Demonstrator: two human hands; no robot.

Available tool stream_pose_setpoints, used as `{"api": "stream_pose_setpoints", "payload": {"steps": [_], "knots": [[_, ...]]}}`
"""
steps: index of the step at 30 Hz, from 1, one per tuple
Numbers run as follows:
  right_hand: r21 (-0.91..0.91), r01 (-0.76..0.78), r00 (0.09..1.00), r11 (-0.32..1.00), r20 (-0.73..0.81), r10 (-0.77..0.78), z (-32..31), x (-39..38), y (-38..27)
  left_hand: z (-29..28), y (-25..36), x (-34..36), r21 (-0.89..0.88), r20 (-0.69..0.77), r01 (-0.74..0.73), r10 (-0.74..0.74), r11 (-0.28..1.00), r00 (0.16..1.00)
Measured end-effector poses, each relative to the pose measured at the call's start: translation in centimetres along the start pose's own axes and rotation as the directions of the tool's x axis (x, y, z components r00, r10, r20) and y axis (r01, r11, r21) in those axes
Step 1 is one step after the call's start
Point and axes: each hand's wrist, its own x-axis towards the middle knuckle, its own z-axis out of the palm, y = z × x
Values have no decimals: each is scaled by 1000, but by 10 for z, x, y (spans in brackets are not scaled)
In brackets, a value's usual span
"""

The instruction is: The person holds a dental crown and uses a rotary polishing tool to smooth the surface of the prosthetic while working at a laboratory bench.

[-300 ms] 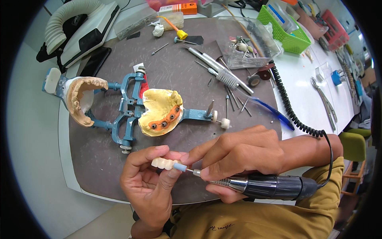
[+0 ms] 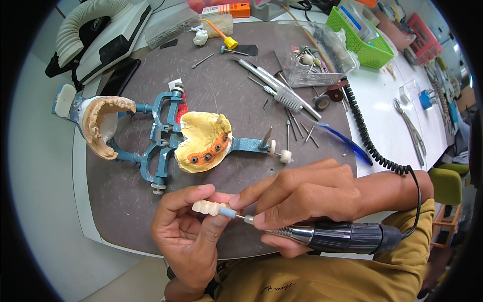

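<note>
On the brown shirt there is a line of dark, slanted script, near the lower edge of the view. The orange box at the far side has print on its pale end, but it is too small to read.

The left hand pinches a tooth bridge between thumb and fingers, above the near part of the table mat. The right hand is wrapped around the front of a black and silver handpiece, and its fingers cover some of the metal. The blue tip of this tool seems to touch the right end of the bridge, though the fingers partly hide the contact.

Just beyond the hands lies a blue frame, opened out, with a pale model on the left and a yellow model on the right. The yellow one has an orange strip with four metal cylinders. Loose burs and a blue-handled tool lie farther right, and behind them stands a clear tray. The coiled cord comes down to the right forearm. Pliers rest on the white surface.
</note>
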Motion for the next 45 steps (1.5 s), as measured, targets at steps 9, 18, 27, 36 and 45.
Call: {"api": "stream_pose_setpoints", "payload": {"steps": [9,18,27,36,45], "knots": [[12,-9,1000,1000,5,9,-2,1,-2,2,2,1,-31,-14,33,-33,999,999],[-28,-10,999,1000,-35,9,3,-1,0,1,1,1,-56,-32,56,-58,997,998],[8,15,1000,1000,-24,-15,2,-3,2,-1,0,1,-47,-2,49,-49,998,999],[-144,103,994,984,-5,-105,-10,2,9,-3,3,5,-110,97,96,-86,989,992],[-144,154,984,978,110,-138,-24,0,11,-9,29,29,107,356,457,-463,883,812]]}}
